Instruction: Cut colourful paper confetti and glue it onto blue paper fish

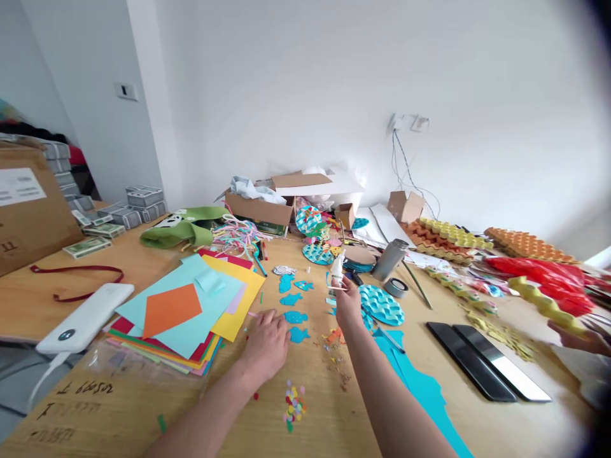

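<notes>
My right hand (348,302) is wrapped round a small white squeeze bottle (338,266) with a pointed nozzle, held upright above the table. My left hand (267,340) rests palm down on the wood, fingers loosely bent and nothing visible in them. Close to its fingertips lies a column of blue paper fish (296,317), several of them. Small coloured paper dots (294,404) are heaped in front of my left hand. Between my hands are orange paper scraps (334,336). A textured blue disc (382,304) lies right of my right hand, and a blue paper offcut (415,375) lies partly behind that forearm.
Stacked coloured paper (181,305) and a white power bank (86,318) lie left. A grey bottle (389,259), a tape roll (396,287) and two dark phones (470,359) are right. Another person's hand (580,337) is beside a yellow egg-carton strip (544,302). Boxes (260,210) line the wall.
</notes>
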Motion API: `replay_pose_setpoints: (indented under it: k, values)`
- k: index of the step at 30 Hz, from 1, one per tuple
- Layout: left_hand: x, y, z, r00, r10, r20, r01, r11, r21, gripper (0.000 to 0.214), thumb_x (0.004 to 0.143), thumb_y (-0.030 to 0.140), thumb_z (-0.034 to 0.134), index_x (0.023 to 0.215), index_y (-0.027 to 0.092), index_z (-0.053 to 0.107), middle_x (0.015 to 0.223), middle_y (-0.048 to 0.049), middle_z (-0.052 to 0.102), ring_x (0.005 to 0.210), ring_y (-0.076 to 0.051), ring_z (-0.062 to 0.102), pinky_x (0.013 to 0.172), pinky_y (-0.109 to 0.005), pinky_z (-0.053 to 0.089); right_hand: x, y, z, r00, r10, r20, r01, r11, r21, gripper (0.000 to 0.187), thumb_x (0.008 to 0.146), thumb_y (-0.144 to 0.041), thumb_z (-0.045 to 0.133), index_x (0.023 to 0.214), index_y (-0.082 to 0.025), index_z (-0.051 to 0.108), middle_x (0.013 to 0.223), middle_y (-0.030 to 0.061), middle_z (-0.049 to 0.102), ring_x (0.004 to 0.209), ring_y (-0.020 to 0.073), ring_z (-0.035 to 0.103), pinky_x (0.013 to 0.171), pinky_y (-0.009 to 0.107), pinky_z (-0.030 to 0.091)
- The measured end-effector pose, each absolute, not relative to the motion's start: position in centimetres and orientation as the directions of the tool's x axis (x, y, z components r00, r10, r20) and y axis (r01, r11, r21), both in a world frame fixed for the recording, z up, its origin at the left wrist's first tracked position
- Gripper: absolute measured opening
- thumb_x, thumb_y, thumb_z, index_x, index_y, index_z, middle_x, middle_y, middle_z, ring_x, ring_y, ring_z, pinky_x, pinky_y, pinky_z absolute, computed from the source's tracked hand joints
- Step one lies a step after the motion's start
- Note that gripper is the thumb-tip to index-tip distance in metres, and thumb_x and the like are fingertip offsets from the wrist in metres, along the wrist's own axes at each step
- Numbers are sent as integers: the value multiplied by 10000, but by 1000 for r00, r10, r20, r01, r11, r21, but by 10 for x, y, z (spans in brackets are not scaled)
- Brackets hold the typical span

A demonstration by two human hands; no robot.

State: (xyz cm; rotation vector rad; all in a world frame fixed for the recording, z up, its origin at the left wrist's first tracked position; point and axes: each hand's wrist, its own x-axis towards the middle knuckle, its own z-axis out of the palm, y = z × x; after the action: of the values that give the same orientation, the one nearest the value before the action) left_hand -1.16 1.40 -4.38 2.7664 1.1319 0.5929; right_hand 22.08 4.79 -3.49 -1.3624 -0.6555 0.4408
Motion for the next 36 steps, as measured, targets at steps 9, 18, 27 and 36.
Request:
replay_pose_setpoints:
  k: [9, 18, 27, 36]
  values:
    - [-13, 14, -42, 651, 691, 315, 659, -720, 217, 287, 956, 193, 355, 961, 168, 641, 1033, -108, 680, 1163, -274, 513, 1011, -454, 377, 233, 63, -43, 723, 654, 221, 230, 74, -970, 439, 519, -421, 769, 824, -159, 592, 733, 29, 653, 677, 213, 606, 614, 325, 459]
    - [-16, 17, -38, 654, 715, 248, 656, -699, 284, 262, 955, 174, 364, 983, 157, 624, 1038, -93, 683, 1193, -258, 502, 1023, -438, 378, 232, 80, -60, 697, 680, 229, 361, -57, -931, 255, 713, -326, 717, 870, -152, 616, 766, 12, 646, 723, 196, 611, 727, 357, 472]
    - [-19, 23, -42, 654, 725, 218, 639, -683, 354, 236, 945, 178, 408, 1038, 179, 624, 1078, -85, 688, 1256, -272, 459, 1076, -492, 322, 234, 55, -35, 731, 598, 329, 354, 79, -932, 553, 614, -424, 735, 1069, -153, 573, 1006, 124, 678, 959, 284, 624, 863, 447, 467]
    - [-22, 24, -41, 682, 704, 196, 615, -698, 368, 304, 969, 213, 371, 1118, 130, 622, 1167, -99, 667, 1288, -275, 428, 1096, -452, 332, 190, -7, -1, 646, 636, 422, 174, 415, -893, 420, 900, -522, 484, 1154, -193, 541, 889, 58, 712, 887, 210, 679, 830, 419, 518]
